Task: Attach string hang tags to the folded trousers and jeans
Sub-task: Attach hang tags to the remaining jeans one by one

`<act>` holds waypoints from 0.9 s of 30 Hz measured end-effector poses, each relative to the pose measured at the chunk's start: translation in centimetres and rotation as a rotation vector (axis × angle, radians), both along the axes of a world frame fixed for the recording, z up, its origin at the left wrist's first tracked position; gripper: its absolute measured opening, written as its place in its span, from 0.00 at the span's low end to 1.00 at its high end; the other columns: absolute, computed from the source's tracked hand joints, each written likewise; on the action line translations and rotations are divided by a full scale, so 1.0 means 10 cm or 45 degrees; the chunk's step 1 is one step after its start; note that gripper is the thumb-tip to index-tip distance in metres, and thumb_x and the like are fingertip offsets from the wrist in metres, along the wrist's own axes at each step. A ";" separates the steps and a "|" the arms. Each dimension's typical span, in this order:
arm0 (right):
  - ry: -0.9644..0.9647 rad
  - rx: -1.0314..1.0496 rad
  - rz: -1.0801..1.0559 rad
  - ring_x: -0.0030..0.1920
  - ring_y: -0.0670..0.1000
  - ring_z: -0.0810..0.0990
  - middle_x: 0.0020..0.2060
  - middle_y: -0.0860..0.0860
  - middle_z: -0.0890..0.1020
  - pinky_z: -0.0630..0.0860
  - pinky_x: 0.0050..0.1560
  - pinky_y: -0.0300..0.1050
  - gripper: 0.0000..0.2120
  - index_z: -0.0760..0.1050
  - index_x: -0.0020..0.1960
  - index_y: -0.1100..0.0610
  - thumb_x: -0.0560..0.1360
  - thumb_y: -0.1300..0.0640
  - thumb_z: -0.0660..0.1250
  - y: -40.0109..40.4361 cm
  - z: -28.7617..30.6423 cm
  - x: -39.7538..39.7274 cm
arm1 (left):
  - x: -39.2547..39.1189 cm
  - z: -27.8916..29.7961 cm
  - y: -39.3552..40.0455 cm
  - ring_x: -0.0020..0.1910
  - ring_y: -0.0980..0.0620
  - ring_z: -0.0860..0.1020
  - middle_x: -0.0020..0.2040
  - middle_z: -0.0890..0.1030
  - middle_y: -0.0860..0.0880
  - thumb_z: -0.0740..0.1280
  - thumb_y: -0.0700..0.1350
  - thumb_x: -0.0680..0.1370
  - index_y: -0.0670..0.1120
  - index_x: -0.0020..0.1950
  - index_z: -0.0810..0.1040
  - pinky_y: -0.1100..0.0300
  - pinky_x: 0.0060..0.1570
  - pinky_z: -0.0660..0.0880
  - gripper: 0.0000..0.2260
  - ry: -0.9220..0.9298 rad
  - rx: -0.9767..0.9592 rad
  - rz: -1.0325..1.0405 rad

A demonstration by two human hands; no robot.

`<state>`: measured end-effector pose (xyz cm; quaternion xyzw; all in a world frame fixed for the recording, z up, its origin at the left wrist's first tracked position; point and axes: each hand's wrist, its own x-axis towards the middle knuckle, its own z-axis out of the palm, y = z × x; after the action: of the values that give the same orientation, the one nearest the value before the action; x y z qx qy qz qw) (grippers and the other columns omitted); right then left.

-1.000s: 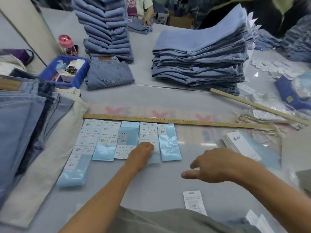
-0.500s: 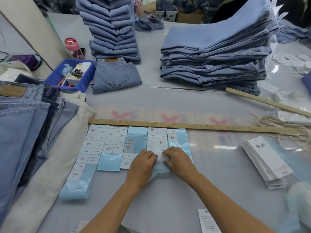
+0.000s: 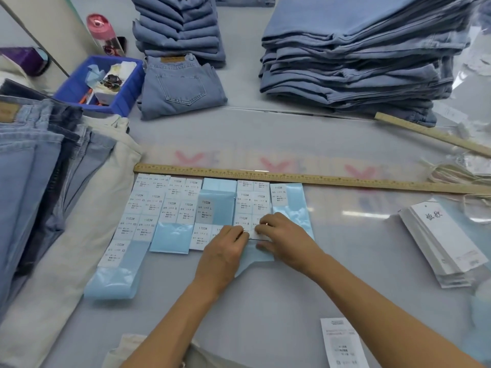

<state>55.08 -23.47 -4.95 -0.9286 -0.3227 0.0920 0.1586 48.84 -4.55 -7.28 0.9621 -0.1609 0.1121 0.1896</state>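
Both hands together on the light-blue sticker sheets (image 3: pixel 170 221) just below the long wooden ruler (image 3: pixel 292 179), as half a second ago, but drawn a touch closer to each other. Left hand (image 3: pixel 225 251) with fingers curled, fingertips pinching at one white size sticker (image 3: pixel 251 232) near the sheet's lower end; right hand (image 3: pixel 284 240) likewise curled, thumb and forefinger nipping the same sticker from the other side. A second ago only the left hand on the sheets, the right still loose over the bare table (image 3: pixel 265 301). Stack of white hang tags (image 3: pixel 441 240) lying well to the right, untouched. Bundle of strings (image 3: pixel 451 172) beyond the ruler's right end. Folded jeans in two piles, far centre (image 3: pixel 180 27) and far right (image 3: pixel 353 57), one single pair (image 3: pixel 180 88) beside a blue bin (image 3: pixel 77 86); more trousers (image 3: pixel 53 181) spread at left
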 end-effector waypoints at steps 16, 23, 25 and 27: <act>0.125 0.004 -0.102 0.50 0.53 0.78 0.49 0.53 0.80 0.75 0.52 0.48 0.08 0.81 0.49 0.59 0.80 0.56 0.65 0.09 0.08 0.14 | -0.11 -0.08 -0.05 0.50 0.43 0.79 0.52 0.81 0.42 0.75 0.31 0.71 0.39 0.57 0.82 0.52 0.43 0.80 0.16 -0.081 0.039 0.036; 0.487 1.341 -1.473 0.40 0.49 0.79 0.40 0.51 0.80 0.78 0.40 0.40 0.07 0.77 0.42 0.58 0.78 0.63 0.66 -0.20 0.47 0.28 | -0.11 0.00 -0.06 0.47 0.45 0.78 0.50 0.79 0.45 0.74 0.28 0.68 0.41 0.54 0.81 0.55 0.37 0.78 0.18 0.013 0.074 0.028; 0.544 1.540 -1.604 0.38 0.48 0.80 0.41 0.52 0.79 0.79 0.38 0.40 0.07 0.76 0.42 0.57 0.79 0.62 0.66 -0.35 0.65 0.27 | -0.10 0.06 -0.09 0.48 0.46 0.78 0.50 0.79 0.46 0.73 0.28 0.67 0.42 0.54 0.80 0.56 0.36 0.77 0.19 0.123 0.068 0.063; 0.513 1.423 -1.478 0.35 0.46 0.81 0.40 0.51 0.80 0.80 0.39 0.41 0.04 0.78 0.45 0.56 0.78 0.61 0.68 -0.48 0.84 0.19 | -0.07 0.15 -0.12 0.55 0.46 0.77 0.56 0.77 0.48 0.71 0.31 0.71 0.44 0.58 0.79 0.56 0.41 0.76 0.17 0.233 0.100 0.115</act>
<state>56.95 -28.23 3.42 -0.6975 0.2441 -0.0137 0.6736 48.17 -5.73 -5.80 0.9813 -0.1036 0.0259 0.1603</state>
